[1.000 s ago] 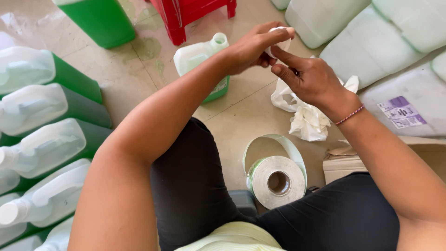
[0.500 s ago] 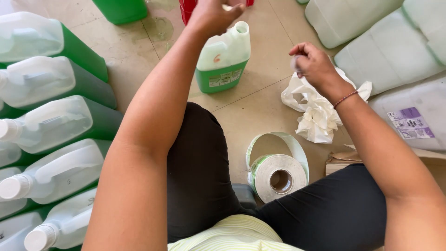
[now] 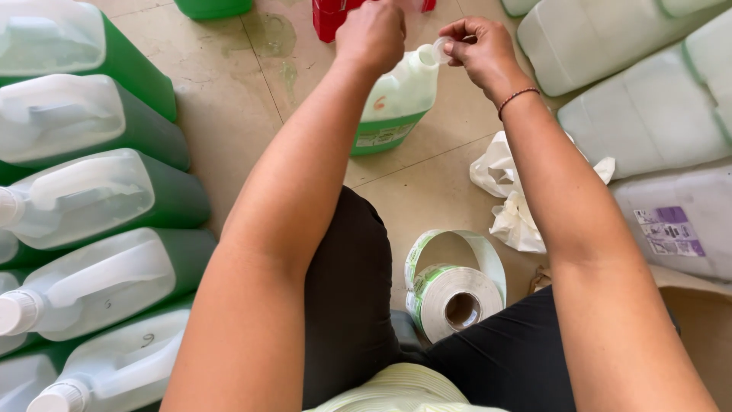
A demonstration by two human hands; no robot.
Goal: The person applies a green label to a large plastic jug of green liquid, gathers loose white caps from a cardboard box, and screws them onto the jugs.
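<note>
The right hand (image 3: 476, 47) is pinching a small clear seal (image 3: 441, 49) between thumb and forefinger, fingers closed on it, right at the open mouth of an upright jug (image 3: 398, 99). The left hand (image 3: 371, 34) is curling closed over the jug's handle at the top, knuckles toward the camera. Both forearms are reaching forward from the body, nearly straight, with a thin dark bracelet (image 3: 518, 97) sitting on the right wrist.

The jug is standing on the tiled floor (image 3: 221, 114) just past the person's knee, translucent white above and green below, with a green-and-white label (image 3: 383, 136) wrapping its base. A roll of labels (image 3: 451, 294), white with green edging, is lying between the legs, its loose tail looping upward. Crumpled white backing paper (image 3: 512, 200) is lying to its right. On the left, a row of capped green jugs (image 3: 84, 191) is lying on its side. On the right, pale jugs (image 3: 633, 84) are lying stacked, one bearing a purple-and-white label (image 3: 671, 230).
</note>
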